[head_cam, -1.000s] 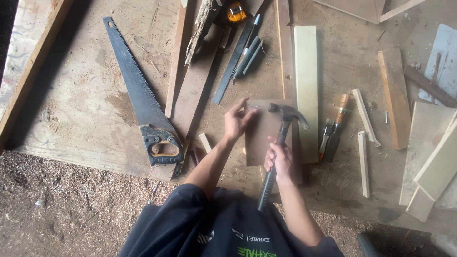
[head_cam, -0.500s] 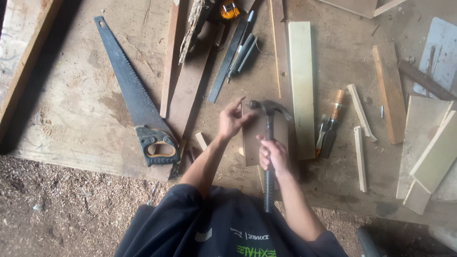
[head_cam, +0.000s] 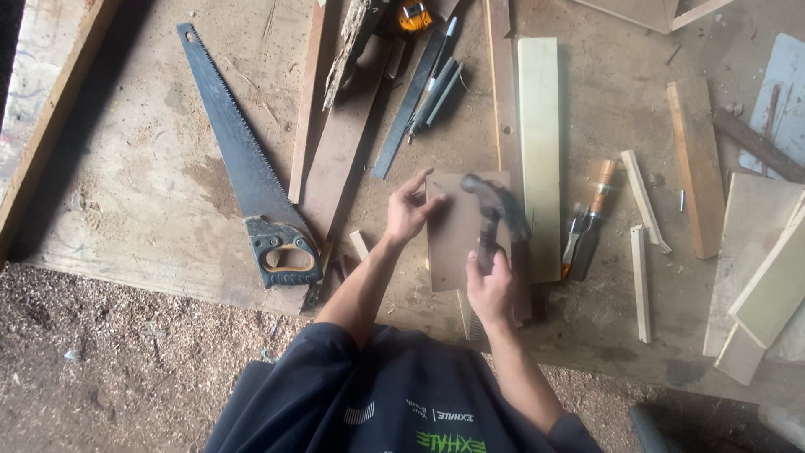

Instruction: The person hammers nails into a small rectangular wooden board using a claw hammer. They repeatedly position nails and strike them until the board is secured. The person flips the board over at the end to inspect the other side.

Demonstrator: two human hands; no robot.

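On the dusty workbench, the right hand [head_cam: 490,289] is wrapped tight round the hammer [head_cam: 496,210] over the small brown board [head_cam: 453,239] while the left hand [head_cam: 411,205] pinches at its top edge with fingers partly spread, so I'd keep those fingers clear and tap lightly.

- My hammer [head_cam: 496,205]: dark grey head.
- Small board [head_cam: 457,231] under my fingers: brown.
- Handsaw [head_cam: 243,168]: black blade, black handle.
- Long plank [head_cam: 539,151]: pale yellow-green.
- Chisel handle [head_cam: 601,186]: orange-brown.
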